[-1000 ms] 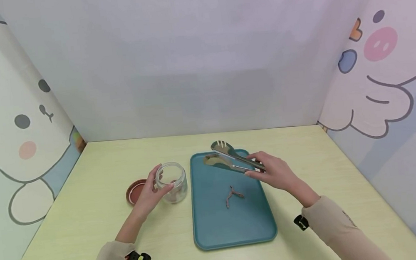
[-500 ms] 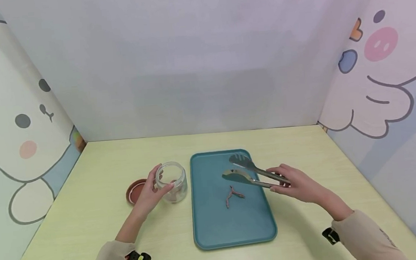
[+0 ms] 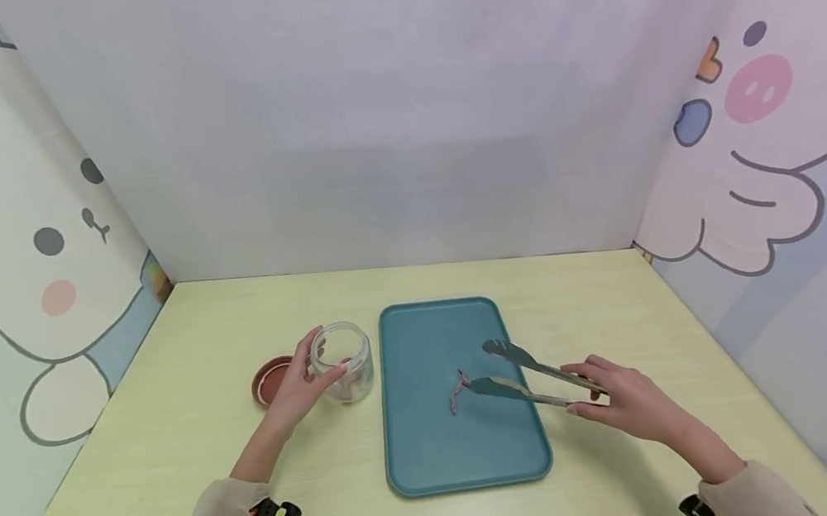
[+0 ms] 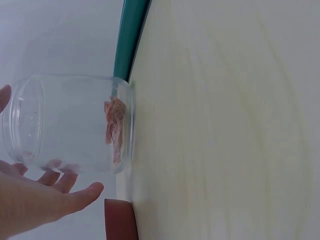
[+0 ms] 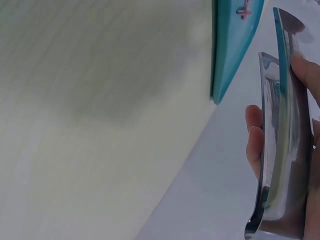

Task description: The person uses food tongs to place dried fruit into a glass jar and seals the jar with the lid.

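My right hand [image 3: 626, 408] is wrapped round the shiny steel tongs [image 3: 525, 372], blades apart over the one reddish-brown dried strip [image 3: 458, 389] mid teal plastic tray [image 3: 433, 464]. I reckon: pinch low, gently. Left hand [image 3: 294, 386] cups one clear glass jar [image 3: 345, 363], left of the tray; one brown lid [image 3: 267, 380] beyond.

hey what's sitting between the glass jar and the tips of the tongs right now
Only bare teal tray, apart from the small brown piece right at the tips of the tongs. The glass jar stands just off the tray's left edge. The head view shows it.
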{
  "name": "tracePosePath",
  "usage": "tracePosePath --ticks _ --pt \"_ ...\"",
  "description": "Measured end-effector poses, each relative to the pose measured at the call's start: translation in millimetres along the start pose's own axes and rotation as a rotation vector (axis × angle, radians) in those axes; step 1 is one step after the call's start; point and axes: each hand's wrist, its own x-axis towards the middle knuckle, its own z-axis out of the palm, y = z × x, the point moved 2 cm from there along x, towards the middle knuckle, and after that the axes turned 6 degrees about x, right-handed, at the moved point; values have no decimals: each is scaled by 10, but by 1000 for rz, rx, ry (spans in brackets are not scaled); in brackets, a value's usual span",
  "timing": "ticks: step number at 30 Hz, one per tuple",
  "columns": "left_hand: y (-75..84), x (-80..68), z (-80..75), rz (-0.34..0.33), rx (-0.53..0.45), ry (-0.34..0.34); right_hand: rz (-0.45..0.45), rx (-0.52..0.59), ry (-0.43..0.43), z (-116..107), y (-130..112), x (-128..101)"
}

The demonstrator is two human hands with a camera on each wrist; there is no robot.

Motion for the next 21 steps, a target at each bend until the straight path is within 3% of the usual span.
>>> tracePosePath --ticks 11,21 --pt "4 6 7 6 -1 1 -13 47 28 230 24 -151" --pt "-4 6 3 5 -3 -1 -22 7 65 325 29 -157"
